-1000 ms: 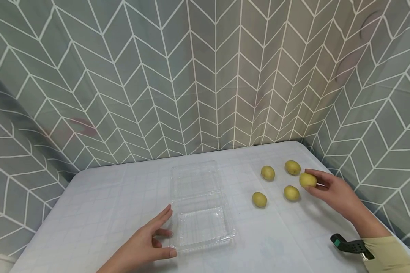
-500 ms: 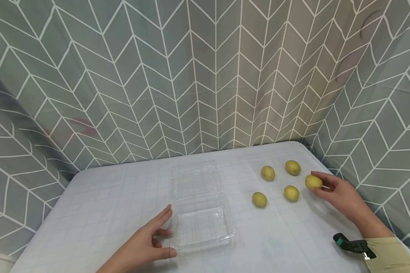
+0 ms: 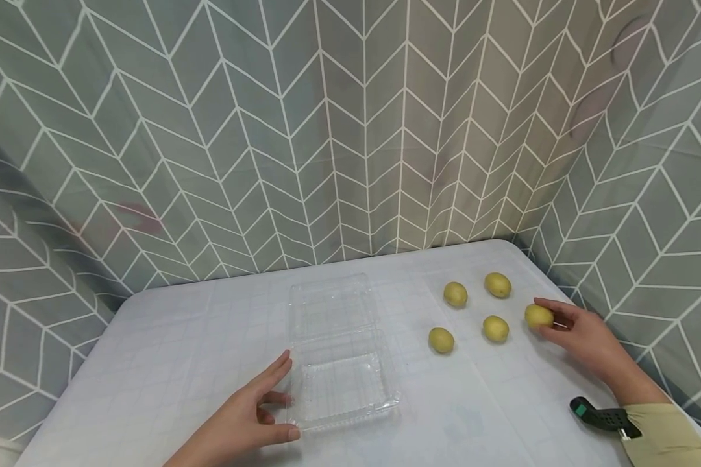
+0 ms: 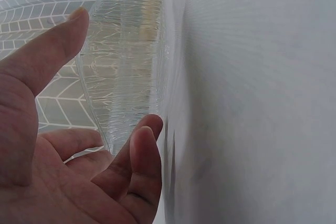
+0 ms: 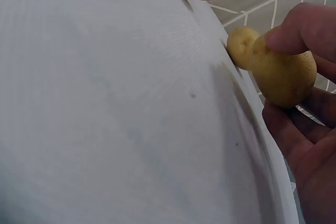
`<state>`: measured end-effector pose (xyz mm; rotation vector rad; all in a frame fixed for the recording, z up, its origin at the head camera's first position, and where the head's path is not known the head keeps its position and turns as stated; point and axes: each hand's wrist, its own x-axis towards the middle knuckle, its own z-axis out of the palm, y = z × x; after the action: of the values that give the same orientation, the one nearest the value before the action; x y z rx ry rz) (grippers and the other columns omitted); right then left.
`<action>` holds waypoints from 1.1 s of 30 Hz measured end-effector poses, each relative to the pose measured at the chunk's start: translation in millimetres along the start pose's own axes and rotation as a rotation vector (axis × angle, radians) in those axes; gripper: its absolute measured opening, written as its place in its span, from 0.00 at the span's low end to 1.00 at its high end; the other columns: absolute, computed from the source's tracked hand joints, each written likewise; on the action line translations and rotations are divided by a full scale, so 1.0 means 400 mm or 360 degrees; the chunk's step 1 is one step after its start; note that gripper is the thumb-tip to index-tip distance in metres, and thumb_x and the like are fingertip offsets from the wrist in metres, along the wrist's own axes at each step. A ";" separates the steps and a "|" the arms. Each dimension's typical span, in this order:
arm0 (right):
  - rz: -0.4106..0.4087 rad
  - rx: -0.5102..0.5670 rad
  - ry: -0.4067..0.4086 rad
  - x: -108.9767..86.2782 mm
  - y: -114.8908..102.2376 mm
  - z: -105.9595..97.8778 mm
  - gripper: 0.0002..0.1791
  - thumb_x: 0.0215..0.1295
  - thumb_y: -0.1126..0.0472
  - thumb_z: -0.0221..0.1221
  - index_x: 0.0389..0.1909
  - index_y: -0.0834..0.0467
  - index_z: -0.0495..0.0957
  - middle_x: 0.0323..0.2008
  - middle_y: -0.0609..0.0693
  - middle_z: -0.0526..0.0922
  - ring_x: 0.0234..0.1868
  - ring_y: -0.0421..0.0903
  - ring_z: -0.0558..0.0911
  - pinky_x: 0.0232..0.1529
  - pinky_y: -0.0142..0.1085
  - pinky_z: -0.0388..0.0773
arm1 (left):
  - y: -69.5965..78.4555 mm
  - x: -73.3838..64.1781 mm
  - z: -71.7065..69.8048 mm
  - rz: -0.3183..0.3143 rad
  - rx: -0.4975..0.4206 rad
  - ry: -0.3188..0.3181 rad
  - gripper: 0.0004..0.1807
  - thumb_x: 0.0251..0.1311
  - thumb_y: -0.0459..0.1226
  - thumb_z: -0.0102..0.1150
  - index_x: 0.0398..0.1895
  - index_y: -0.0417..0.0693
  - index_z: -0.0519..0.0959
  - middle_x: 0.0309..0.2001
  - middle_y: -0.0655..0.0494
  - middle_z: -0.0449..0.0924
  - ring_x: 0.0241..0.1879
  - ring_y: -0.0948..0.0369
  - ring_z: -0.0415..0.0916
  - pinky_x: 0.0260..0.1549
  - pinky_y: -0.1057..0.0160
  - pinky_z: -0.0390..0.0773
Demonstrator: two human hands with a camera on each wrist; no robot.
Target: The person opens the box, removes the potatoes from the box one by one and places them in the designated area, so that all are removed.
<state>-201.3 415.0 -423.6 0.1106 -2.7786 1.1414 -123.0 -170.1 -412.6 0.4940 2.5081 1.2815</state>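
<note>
At the table's right side my right hand [image 3: 587, 337] pinches a yellow-brown potato [image 3: 539, 316] between thumb and fingers. The right wrist view has this potato [image 5: 283, 72] close over the tablecloth, with the fingertips on two sides of it. An opened clear plastic clamshell container [image 3: 343, 389] lies in the middle, its lid [image 3: 332, 305] folded back away from me. My left hand [image 3: 248, 412] is spread along the container's left side, thumb at the near corner and index finger towards the hinge. In the left wrist view its ribbed wall [image 4: 126, 61] stands between thumb and fingers.
Several more potatoes lie loose left of the right hand, one of them nearest the container [image 3: 441, 340] and another farthest back [image 3: 498, 285]. A white cloth covers the table [image 3: 169, 357]. Patterned grey curtains [image 3: 339, 130] hang behind and at both sides.
My right hand has carried its potato a little to the right and down, nearer the cloth and away from the other potatoes. The left hand and container stay put.
</note>
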 end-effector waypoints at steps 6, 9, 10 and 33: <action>-0.0085 -0.0049 0.0007 -0.001 0.008 0.004 0.34 0.62 0.57 0.69 0.63 0.70 0.71 0.55 0.69 0.78 0.42 0.18 0.71 0.38 0.18 0.71 | -0.002 0.001 0.000 -0.0003 -0.0012 -0.0002 0.56 0.50 0.50 0.76 0.79 0.52 0.53 0.79 0.60 0.44 0.52 0.63 0.76 0.38 0.66 0.77; -0.0117 -0.0047 -0.0007 -0.002 0.010 0.006 0.33 0.62 0.59 0.68 0.63 0.72 0.71 0.55 0.70 0.77 0.43 0.17 0.71 0.39 0.17 0.70 | -0.004 0.001 0.001 0.0010 -0.0007 0.0000 0.56 0.50 0.51 0.75 0.79 0.52 0.52 0.79 0.60 0.44 0.52 0.63 0.76 0.38 0.66 0.77; -0.0120 -0.0043 -0.0009 -0.002 0.011 0.007 0.33 0.62 0.59 0.68 0.63 0.72 0.71 0.55 0.70 0.77 0.43 0.17 0.70 0.40 0.16 0.70 | -0.004 0.000 0.001 0.0015 -0.0008 0.0001 0.56 0.50 0.51 0.75 0.79 0.52 0.52 0.79 0.61 0.44 0.52 0.64 0.76 0.38 0.66 0.77; -0.0077 -0.0024 -0.0022 -0.008 0.020 0.012 0.35 0.63 0.54 0.68 0.66 0.67 0.70 0.59 0.68 0.75 0.46 0.15 0.68 0.42 0.15 0.68 | -0.007 -0.003 0.000 0.0062 -0.0013 0.0019 0.56 0.50 0.51 0.75 0.79 0.53 0.53 0.78 0.61 0.44 0.53 0.63 0.76 0.38 0.66 0.77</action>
<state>-199.5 417.2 -432.9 0.1838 -2.7795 1.1126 -122.4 -172.4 -414.9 0.5379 2.5139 1.3118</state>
